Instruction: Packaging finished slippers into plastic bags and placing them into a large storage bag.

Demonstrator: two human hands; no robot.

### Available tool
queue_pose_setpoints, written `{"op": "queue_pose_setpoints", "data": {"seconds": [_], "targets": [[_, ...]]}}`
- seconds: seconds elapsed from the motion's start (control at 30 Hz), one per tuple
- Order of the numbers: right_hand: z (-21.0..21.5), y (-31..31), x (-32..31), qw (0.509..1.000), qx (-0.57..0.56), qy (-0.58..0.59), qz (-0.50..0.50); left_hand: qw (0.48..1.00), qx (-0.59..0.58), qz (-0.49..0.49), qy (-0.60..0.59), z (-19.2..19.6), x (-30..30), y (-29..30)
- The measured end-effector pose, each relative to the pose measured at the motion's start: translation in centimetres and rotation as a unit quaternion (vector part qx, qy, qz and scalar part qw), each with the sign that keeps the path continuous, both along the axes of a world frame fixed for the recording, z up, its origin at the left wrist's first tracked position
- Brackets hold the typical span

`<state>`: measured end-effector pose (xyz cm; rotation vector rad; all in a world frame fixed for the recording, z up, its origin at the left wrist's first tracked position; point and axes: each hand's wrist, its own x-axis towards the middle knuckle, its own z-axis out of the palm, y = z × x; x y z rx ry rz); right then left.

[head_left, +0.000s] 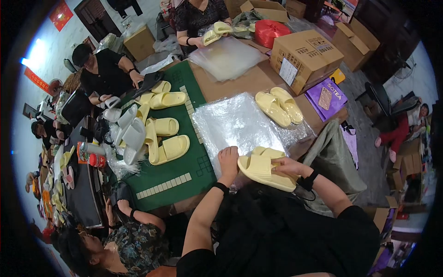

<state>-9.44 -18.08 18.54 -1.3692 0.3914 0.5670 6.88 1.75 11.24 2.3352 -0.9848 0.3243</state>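
Note:
My right hand (287,167) grips a pair of pale yellow slide slippers (258,169) at the table's near edge, one lying partly over the other. Just left of their toe end, my left hand (228,161) is closed at the near edge of the clear plastic bags (235,124), fingers curled down on the film. Its fingertips are hidden. Beyond my right hand lies another yellow pair (279,106), which looks wrapped in clear film. More yellow slippers (170,148) and grey slippers (134,135) rest on the green mat to the left.
A cardboard box (305,60), a red roll (271,33) and a purple bag (326,96) with a phone stand at the far right. Across the table, a person holds yellow slippers (217,32) beside milky plastic sheets (226,57). Other people sit at left. A grey-green sack (339,166) hangs at right.

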Motion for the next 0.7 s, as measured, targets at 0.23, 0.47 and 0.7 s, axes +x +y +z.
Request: {"op": "queue_pose_setpoints", "data": {"seconds": [0.23, 0.47, 0.7], "targets": [[-2.2, 0.7, 0.6, 0.937, -0.339, -0.085, -0.007, 0.998, -0.031, -0.011, 0.057, 2.5, -1.2, -1.7], [-5.8, 2.0, 3.7, 0.860, -0.446, -0.249, -0.009, 0.981, -0.040, -0.146, 0.121, 5.8, -3.5, -2.8], [-8.0, 3.0, 7.9, 0.857, -0.410, -0.291, -0.115, 0.987, 0.000, -0.145, 0.070, 8.7, -4.0, -1.5]]}}
